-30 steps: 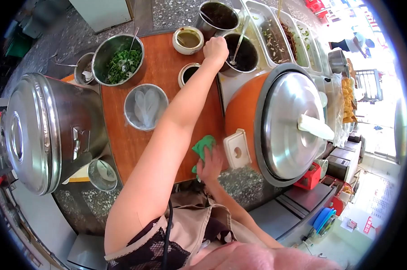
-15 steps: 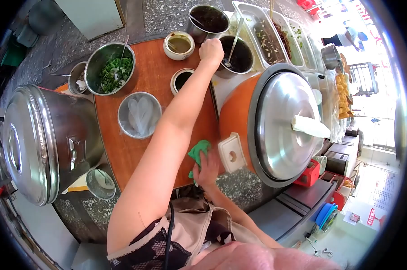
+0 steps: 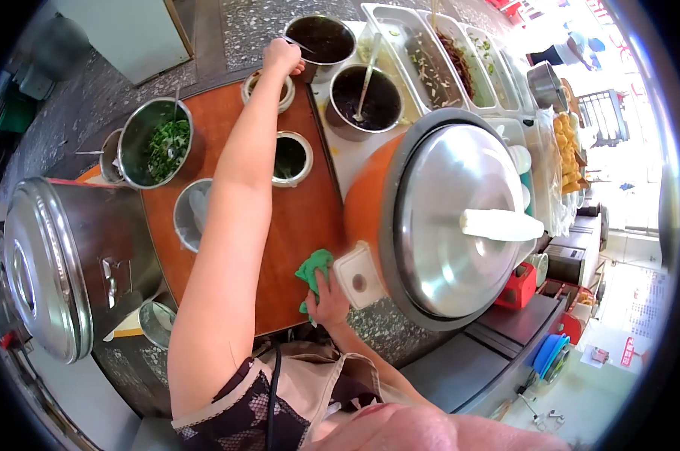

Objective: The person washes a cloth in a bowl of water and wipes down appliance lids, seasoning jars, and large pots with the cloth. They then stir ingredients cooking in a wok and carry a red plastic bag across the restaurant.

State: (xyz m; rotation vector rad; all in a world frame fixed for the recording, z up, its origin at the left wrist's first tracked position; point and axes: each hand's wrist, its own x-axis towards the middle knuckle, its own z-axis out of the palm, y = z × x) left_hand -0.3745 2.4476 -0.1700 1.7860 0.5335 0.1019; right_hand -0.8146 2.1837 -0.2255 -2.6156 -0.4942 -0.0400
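Observation:
My left hand [image 3: 283,57] is stretched far out at the table's back edge, fingers curled, just beyond a small pale jar [image 3: 286,96] partly covered by my forearm. What the fingers hold, if anything, is hidden. Beside that hand is a metal pot of dark sauce [image 3: 322,39] with a spoon handle [image 3: 298,43] on its rim. Close to my body, my right hand [image 3: 328,299] grips a bunched green cloth [image 3: 314,267] against the wooden tabletop [image 3: 295,225]. Another jar with a dark filling [image 3: 290,158] stands between the hands.
A big orange cooker with a metal lid [image 3: 460,218] stands right. Behind it are a second sauce pot [image 3: 362,98] with a ladle and several food trays [image 3: 422,56]. Left are a bowl of chopped greens [image 3: 167,146], a plastic-lined tub [image 3: 189,214] and a large steel drum [image 3: 77,255].
My left hand has moved left, from the second sauce pot's rim to beside the small pale jar. The view has shifted slightly. My right hand stays on the green cloth.

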